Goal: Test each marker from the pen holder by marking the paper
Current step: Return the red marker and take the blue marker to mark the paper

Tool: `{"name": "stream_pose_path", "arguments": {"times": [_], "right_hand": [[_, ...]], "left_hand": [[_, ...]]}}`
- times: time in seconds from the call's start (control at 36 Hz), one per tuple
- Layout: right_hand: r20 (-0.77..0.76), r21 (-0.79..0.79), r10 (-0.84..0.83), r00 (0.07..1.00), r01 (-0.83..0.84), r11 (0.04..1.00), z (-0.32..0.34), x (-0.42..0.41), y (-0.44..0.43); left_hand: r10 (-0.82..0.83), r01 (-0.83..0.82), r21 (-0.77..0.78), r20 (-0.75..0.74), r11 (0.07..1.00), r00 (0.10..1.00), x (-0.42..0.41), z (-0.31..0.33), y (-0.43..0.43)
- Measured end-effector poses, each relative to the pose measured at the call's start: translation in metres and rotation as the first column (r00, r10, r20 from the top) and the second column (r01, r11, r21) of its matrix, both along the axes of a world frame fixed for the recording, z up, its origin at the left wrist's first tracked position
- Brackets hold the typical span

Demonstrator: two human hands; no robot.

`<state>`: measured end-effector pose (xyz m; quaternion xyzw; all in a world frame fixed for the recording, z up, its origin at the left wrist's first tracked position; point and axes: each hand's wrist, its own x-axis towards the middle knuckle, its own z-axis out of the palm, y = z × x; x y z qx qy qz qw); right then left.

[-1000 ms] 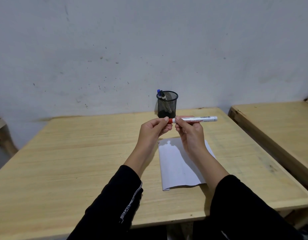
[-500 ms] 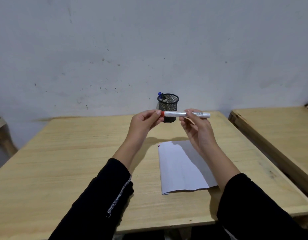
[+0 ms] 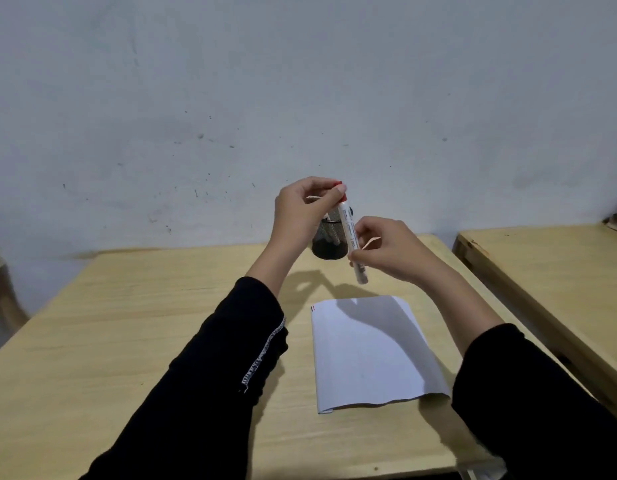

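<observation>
black sleeves (image 3: 213, 375) on both your arms, raised over the wooden worktop (image 3: 109, 323). your left hand (image 3: 302, 211) is up high, fingers (image 3: 336, 194) pressed around the red cap end of the marker (image 3: 350, 233), thumb and forefinger pinching it at the top. the marker is white-barrelled, near upright, tilted slightly, cap end up and tail end down to the right. behind it, partly hidden by your left hand and the marker, the black mesh pen holder (image 3: 329, 244) stands on the worktop near the wall; what's inside is too blurred to tell. your right hand (image 3: 393, 251) sits lower, fingers (image 3: 360, 254) pinching the lower part of the barrel, other fingers loosely curled. the marker is in the air, held by both hands, above the far edge of the paper (image 3: 373, 355), not touching it. paper lies flat on the worktop below and between your forearms, small red and dark marks at its top left corner. second wooden table (image 3: 542, 258) at far right, apart from the worktop.
</observation>
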<state>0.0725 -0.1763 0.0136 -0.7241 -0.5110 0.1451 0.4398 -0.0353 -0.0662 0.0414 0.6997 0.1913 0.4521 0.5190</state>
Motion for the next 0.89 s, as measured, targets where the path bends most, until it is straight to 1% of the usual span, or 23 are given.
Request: {"name": "stream_pose_path", "arguments": {"times": [0.08, 0.19, 0.25, 0.33, 0.36, 0.42, 0.44, 0.47, 0.56, 0.61, 0.69, 0.83, 0.89], "right_hand": [[0.048, -0.029, -0.049, 0.998, 0.050, 0.998, 0.002, 0.007, 0.007], [0.090, 0.020, -0.106, 0.990, 0.104, 0.994, 0.007, 0.016, 0.016], [0.074, 0.058, -0.137, 0.988, 0.133, 0.989, 0.007, 0.022, 0.024], [0.019, 0.156, -0.177, 0.984, 0.172, 0.973, 0.007, 0.035, 0.042], [0.000, 0.180, -0.190, 0.982, 0.187, 0.966, 0.006, 0.039, 0.047], [-0.054, 0.223, -0.192, 0.980, 0.199, 0.954, 0.000, 0.046, 0.058], [-0.100, 0.198, -0.213, 0.972, 0.230, 0.953, -0.017, 0.064, 0.083], [-0.145, 0.183, -0.240, 0.960, 0.264, 0.947, -0.027, 0.077, 0.101], [-0.202, 0.222, -0.276, 0.940, 0.319, 0.921, -0.030, 0.078, 0.112], [-0.163, 0.233, -0.287, 0.944, 0.319, 0.919, -0.029, 0.079, 0.119], [-0.085, 0.155, -0.313, 0.946, 0.323, 0.934, -0.039, 0.086, 0.130], [-0.107, 0.058, -0.253, 0.961, 0.260, 0.964, -0.034, 0.091, 0.130], [-0.090, 0.042, -0.219, 0.972, 0.223, 0.974, -0.031, 0.091, 0.130]], "left_hand": [[0.022, -0.017, 0.082, -0.057, 0.997, 0.998, 0.006, 0.002, 0.002], [0.052, -0.011, 0.198, -0.204, 0.980, 0.978, 0.008, -0.013, 0.016], [0.080, -0.017, 0.205, -0.303, 0.979, 0.950, 0.010, -0.029, 0.027], [0.133, -0.048, 0.193, -0.460, 0.980, 0.878, 0.021, -0.060, 0.048], [0.139, -0.051, 0.187, -0.499, 0.981, 0.856, 0.024, -0.069, 0.052], [0.133, -0.045, 0.175, -0.527, 0.984, 0.839, 0.028, -0.082, 0.058], [0.104, -0.039, 0.129, -0.551, 0.991, 0.828, 0.049, -0.103, 0.073], [0.083, -0.039, 0.090, -0.554, 0.995, 0.828, 0.063, -0.116, 0.083], [0.034, -0.027, 0.021, -0.463, 0.999, 0.886, 0.066, -0.124, 0.081], [0.027, -0.024, 0.014, -0.454, 1.000, 0.890, 0.070, -0.127, 0.084], [0.056, -0.067, -0.008, -0.459, 0.998, 0.887, 0.077, -0.139, 0.094], [0.091, -0.100, 0.003, -0.443, 0.995, 0.892, 0.081, -0.142, 0.098], [0.084, -0.095, -0.003, -0.434, 0.995, 0.897, 0.081, -0.141, 0.101]]}}
